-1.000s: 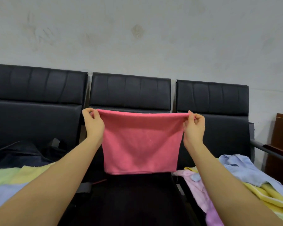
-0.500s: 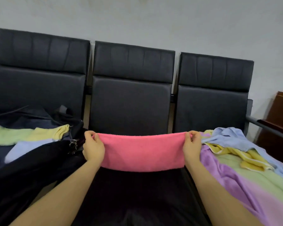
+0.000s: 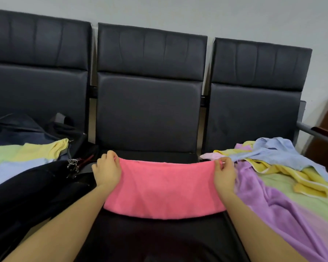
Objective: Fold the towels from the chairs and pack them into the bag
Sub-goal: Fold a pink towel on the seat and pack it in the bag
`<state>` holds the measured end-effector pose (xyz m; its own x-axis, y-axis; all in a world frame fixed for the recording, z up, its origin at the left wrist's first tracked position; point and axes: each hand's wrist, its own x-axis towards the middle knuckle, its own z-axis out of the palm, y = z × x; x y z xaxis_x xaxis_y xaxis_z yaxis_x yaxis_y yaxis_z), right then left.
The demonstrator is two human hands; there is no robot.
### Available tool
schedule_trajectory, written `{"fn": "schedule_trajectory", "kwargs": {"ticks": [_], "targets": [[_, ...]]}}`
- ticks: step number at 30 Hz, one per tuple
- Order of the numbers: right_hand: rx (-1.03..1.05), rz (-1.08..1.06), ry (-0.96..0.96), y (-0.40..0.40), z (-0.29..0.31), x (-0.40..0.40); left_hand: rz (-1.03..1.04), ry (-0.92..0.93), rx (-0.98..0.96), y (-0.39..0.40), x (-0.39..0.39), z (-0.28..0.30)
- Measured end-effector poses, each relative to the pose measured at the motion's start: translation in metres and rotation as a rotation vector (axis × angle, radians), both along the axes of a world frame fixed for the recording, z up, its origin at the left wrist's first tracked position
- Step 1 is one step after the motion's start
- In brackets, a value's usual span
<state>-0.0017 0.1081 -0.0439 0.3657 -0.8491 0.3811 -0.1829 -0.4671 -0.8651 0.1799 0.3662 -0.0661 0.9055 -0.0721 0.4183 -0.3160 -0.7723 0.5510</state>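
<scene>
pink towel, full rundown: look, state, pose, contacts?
The pink towel is plain salmon-pink terry-like cloth with no visible pattern, apparently already folded into a wide band. It lies spread over the middle chair seat, far edge sagging slightly between the grips. The left hand grips its far-left corner; the right hand pinches its far-right corner.

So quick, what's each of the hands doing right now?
Left hand: gripping the pink towel's left corner.
Right hand: pinching its right corner.
</scene>
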Motion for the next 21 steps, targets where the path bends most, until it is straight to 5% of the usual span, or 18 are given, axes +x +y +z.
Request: {"fn": "schedule_trajectory", "kwargs": {"ticks": [12,16,19,21], "targets": [[-0.068,0.033,0.278,-0.047,-0.031,0.068,-0.032,-0.075,0.224,-0.041,0.067,-0.025],[-0.421,0.016,0.498,-0.038,-0.049,0.073,-0.170,-0.177,0.314,-0.044,0.055,-0.044],[-0.655,0.241,0.545,-0.020,-0.054,0.068,-0.359,-0.129,0.468,-0.041,0.032,-0.059],[-0.678,0.428,0.762,-0.008,-0.055,0.062,-0.409,-0.006,0.539,-0.037,0.016,-0.063]]}}
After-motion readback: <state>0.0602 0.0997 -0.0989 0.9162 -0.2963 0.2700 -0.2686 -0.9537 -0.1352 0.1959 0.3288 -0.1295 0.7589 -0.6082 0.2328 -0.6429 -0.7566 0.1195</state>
